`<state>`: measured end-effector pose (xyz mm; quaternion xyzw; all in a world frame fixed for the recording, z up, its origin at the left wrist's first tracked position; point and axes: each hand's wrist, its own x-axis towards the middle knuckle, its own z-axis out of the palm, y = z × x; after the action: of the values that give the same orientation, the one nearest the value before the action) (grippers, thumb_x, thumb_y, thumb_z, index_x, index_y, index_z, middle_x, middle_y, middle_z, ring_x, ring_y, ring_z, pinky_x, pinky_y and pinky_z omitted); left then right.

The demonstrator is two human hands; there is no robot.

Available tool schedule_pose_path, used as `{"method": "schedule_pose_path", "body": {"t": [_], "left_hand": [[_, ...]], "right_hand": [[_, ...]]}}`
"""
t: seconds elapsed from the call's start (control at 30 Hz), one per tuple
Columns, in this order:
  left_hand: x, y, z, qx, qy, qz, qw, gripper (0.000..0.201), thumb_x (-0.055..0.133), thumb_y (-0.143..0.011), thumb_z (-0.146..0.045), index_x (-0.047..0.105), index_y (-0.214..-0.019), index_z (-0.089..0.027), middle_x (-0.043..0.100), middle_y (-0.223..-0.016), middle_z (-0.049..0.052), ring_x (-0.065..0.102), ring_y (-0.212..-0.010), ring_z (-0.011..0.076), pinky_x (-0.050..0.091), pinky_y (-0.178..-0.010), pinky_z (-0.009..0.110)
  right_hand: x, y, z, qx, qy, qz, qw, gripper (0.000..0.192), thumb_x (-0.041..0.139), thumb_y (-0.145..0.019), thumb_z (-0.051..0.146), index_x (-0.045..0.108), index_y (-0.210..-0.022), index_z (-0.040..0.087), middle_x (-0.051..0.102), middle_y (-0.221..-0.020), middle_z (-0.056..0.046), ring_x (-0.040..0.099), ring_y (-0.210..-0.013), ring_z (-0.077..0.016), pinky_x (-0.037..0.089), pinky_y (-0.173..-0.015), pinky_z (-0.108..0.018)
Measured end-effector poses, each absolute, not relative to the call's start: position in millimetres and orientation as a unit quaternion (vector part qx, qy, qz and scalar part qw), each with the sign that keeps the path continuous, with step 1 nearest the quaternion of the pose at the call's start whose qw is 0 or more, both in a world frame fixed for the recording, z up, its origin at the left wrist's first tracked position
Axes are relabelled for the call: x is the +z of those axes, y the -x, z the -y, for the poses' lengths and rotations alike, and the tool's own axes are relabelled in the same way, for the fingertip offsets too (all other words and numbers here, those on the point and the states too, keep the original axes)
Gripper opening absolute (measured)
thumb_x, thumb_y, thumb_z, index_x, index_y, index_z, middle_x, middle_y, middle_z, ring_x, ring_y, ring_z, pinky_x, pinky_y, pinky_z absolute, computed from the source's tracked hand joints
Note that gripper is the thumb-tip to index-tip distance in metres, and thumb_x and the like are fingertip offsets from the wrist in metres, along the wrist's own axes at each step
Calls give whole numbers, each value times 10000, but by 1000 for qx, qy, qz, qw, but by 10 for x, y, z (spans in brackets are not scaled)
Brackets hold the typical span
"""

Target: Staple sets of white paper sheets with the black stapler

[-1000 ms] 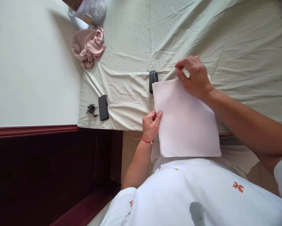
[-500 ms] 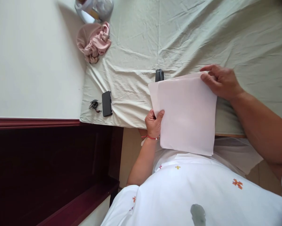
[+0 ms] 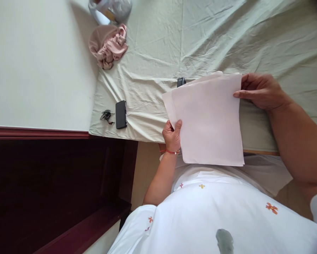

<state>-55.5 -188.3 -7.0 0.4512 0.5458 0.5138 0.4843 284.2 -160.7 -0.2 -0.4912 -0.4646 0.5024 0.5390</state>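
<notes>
Several white sheets of paper [image 3: 208, 120], slightly fanned at the upper edge, are held over the near edge of the cloth-covered table and my lap. My left hand [image 3: 172, 135] pinches their left side, thumb on top, a red string round its wrist. At the upper right side, my right hand [image 3: 262, 91] grips the sheets between thumb and fingers; its fingertips are partly behind the paper. A small black object [image 3: 181, 82], perhaps a stapler, pokes out beyond the sheets' top edge, mostly hidden by them.
On the wrinkled pale green cloth [image 3: 153, 46] lie a black phone-like slab [image 3: 120, 114] and a small tangle of dark items [image 3: 107, 115], maybe keys. Farther back are a pink bunched cloth [image 3: 109, 47] and a clear plastic bag [image 3: 120, 10]. A white wall stands at left.
My right hand has shifted right, to the sheets' upper right side. The sheets have tilted and fanned more at the top, covering more of the black object. My left hand keeps its grip.
</notes>
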Motion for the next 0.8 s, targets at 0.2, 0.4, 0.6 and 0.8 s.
{"method": "schedule_pose_path", "body": {"t": [0.2,0.4,0.6,0.8], "left_hand": [[-102,578,1907,541,-439,-538,474,575,845,-746,-732,728,-995,-227,692,-877,-16,643,-846,123,540,-852,263],[-105,589,1898,522,-494,-552,422,696,820,-862,-608,548,-1416,-286,494,-722,-96,480,-644,85,450,-726,229],[-103,582,1862,503,-530,-559,392,393,778,-890,-574,698,-1070,-234,699,-1006,33,652,-931,143,517,-904,272],[-113,606,1843,495,-539,-560,389,372,773,-897,-534,741,-1121,-239,696,-998,24,625,-905,139,503,-899,275]], "right_hand": [[-57,-2829,1553,461,505,426,592,330,1020,-666,255,710,-780,234,708,-830,-4,624,-797,-132,560,-859,-422],[-142,-2854,1508,430,532,443,580,263,978,-731,206,738,-833,237,692,-819,-12,594,-760,-129,536,-796,-398],[-150,-2873,1528,401,560,471,551,187,935,-806,256,791,-923,233,722,-844,-36,581,-723,-118,482,-668,-346],[-121,-2847,1547,414,551,461,559,187,934,-800,238,791,-921,218,718,-827,-29,575,-720,-121,459,-645,-337]]}}
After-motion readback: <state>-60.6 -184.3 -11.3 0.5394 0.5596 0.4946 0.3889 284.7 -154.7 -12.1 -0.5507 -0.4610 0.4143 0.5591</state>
